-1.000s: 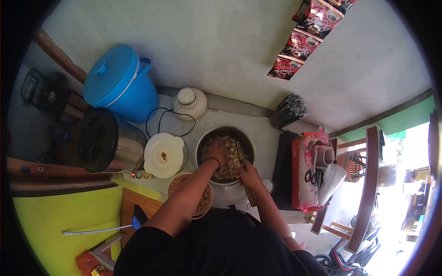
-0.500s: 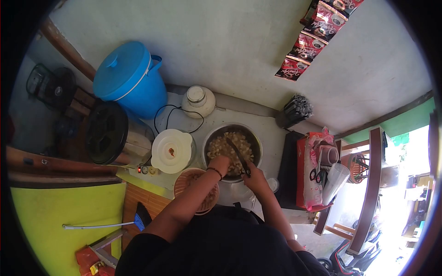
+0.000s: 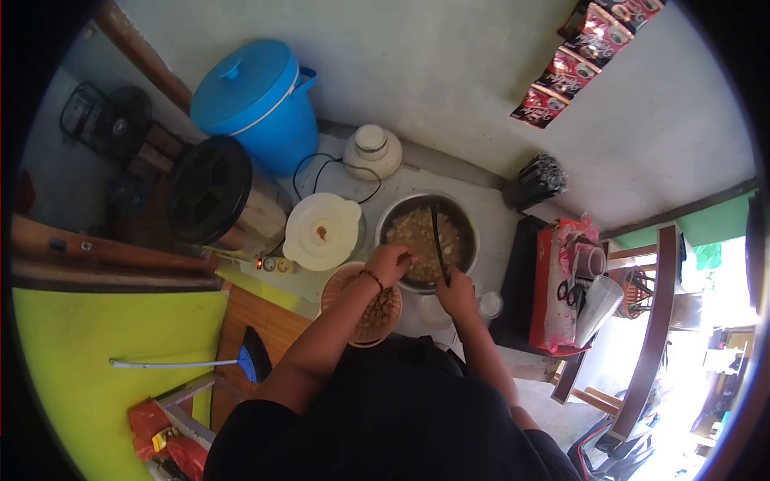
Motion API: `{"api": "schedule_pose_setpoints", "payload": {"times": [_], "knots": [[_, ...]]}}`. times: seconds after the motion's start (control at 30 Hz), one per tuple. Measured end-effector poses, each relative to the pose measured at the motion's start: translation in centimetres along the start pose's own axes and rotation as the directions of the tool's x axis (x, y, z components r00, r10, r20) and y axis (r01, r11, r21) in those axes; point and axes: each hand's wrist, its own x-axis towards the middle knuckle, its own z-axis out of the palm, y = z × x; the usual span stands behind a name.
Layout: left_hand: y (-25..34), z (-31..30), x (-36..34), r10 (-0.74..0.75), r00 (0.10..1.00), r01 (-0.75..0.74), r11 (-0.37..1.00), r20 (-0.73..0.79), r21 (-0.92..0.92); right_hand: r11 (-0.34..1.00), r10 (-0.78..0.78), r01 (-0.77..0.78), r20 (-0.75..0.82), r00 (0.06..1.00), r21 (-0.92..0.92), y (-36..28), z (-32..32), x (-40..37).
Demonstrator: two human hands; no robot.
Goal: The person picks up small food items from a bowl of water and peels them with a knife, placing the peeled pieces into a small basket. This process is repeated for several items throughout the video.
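Note:
A metal basin (image 3: 473, 256) holds many small pale chunks (image 3: 421, 232) in cloudy brownish liquid. My right hand (image 3: 457, 294) is closed at the basin's near rim around the handle of a long, dark, knife-like utensil (image 3: 438, 240). Its thin length extends over the chunks. My left hand (image 3: 388, 264), with a dark beaded bracelet, hovers at the basin's near left edge. Its fingers are bent together; whatever is between them is too small to make out. Below my left wrist sits a pink plastic basket (image 3: 331, 298) with brownish pieces in it, partly hidden by my forearm.
Left of the basin is a pale lidded container (image 3: 322, 232). Behind stand a white jar (image 3: 374, 152), a blue lidded bucket (image 3: 265, 104) and a black-lidded container (image 3: 207, 188). A cable (image 3: 327, 159) crosses the table. To the right are a red box (image 3: 543, 289), plastic cups (image 3: 599, 309) and scissors (image 3: 568, 293).
The view has shifted, so the scene sits further right and higher. My left hand has drawn back from over the chunks toward the basin's left rim. The dark utensil now points more straight away from me.

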Motion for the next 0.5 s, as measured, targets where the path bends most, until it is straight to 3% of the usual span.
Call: {"api": "schedule_pose_setpoints", "payload": {"times": [0.13,0.23,0.27,0.33,0.37,0.4,0.47,0.5], "knots": [[1.7,-3.8,-4.2,-0.083,0.993,0.078,0.995,-0.08,-0.07,0.991,-0.128,0.125,0.076,0.989,0.039,-4.1,-0.7,-2.2],[-0.5,-5.7,-6.7,-0.117,0.992,0.097,0.934,0.037,0.343,0.943,-0.329,0.32,0.134,0.935,0.088,-4.1,1.4,-2.7],[-1.5,-5.3,-7.2,-0.199,0.978,0.189,0.972,0.056,0.141,0.944,-0.329,0.318,0.2,0.923,0.086,-4.3,1.9,-2.9],[-5.1,-3.8,-8.0,-0.332,0.934,0.356,0.896,0.133,-0.267,0.943,-0.331,0.323,0.327,0.885,0.078,-5.2,2.7,-3.4],[-6.5,-2.7,-8.4,-0.397,0.913,0.395,0.918,0.092,0.041,0.932,-0.36,0.353,0.324,0.875,0.084,-5.4,3.1,-3.6],[-7.7,-1.3,-8.7,-0.449,0.893,0.412,0.845,0.033,0.342,0.92,-0.389,0.382,0.321,0.863,0.089,-5.4,3.6,-4.0],[-10.5,0.6,-8.8,-0.566,0.823,0.511,0.711,-0.037,0.484,0.901,-0.432,0.416,0.315,0.845,0.12,-5.5,4.2,-4.6],[-12.0,1.4,-8.6,-0.643,0.765,0.607,0.713,-0.018,0.352,0.895,-0.446,0.421,0.311,0.84,0.146,-5.6,4.3,-4.7]]}}
